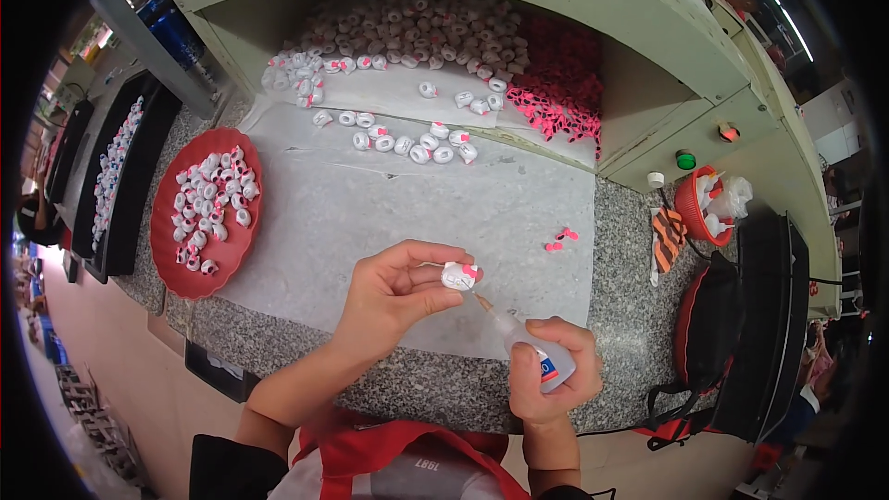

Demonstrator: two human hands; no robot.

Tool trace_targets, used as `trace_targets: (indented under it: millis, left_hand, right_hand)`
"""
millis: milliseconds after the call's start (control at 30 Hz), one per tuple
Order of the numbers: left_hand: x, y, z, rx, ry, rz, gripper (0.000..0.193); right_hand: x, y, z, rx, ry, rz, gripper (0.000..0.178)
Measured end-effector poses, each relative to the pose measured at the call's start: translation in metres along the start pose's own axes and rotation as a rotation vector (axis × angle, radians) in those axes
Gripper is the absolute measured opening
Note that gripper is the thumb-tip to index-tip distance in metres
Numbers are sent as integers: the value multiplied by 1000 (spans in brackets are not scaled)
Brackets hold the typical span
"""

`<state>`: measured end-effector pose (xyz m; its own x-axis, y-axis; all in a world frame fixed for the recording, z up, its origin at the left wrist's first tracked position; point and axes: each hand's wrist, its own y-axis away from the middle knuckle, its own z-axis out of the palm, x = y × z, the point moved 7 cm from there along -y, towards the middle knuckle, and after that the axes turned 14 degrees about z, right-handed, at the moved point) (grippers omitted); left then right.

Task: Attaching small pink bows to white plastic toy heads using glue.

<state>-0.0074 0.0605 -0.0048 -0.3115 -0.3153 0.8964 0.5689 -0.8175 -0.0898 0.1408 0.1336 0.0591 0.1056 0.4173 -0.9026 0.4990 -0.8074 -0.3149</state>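
Note:
Between the fingertips of my left hand point(394, 292) is a small white cat-shaped head point(457, 276) with a pink bow and dark lines on its face. My right hand point(560, 366) grips a translucent squeeze bottle point(530, 347) with a blue label patch. Its thin nozzle point(483, 302) points up at the lower right edge of the head; whether the tip touches it I cannot tell. Beyond my right hand, several loose pink bows point(561, 240) lie on the white sheet point(315, 213). Farther back, white heads point(421, 155) stand in loose rows, some with pink pieces.
At left, a red scalloped plate point(167, 255) holds many white heads. A green cabinet point(639, 9) bounds the back; its opening contains piles of heads and pink bows point(556, 111). To the right sit a red basket point(690, 208), a striped cloth point(667, 239) and a black bag point(713, 324).

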Motion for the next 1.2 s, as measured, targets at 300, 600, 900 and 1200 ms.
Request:
trace_targets:
  millis: [300, 600, 900, 1200]
  left_hand:
    - [4, -2, 0, 11, 9, 11, 34]
    - [2, 0, 2, -13, 4, -6, 37]
    - [-1, -1, 0, 5, 11, 22, 35]
    - [-11, 2, 7, -28, -25, -37, 34]
  right_hand:
    - [-9, -3, -2, 10, 22, -121, 22]
    - [-4, -2, -1, -10, 1, -19, 19]
    - [47, -25, -33, 38, -289, 540, 17]
    - [139, -55, -19, 124, 522, 530, 22]
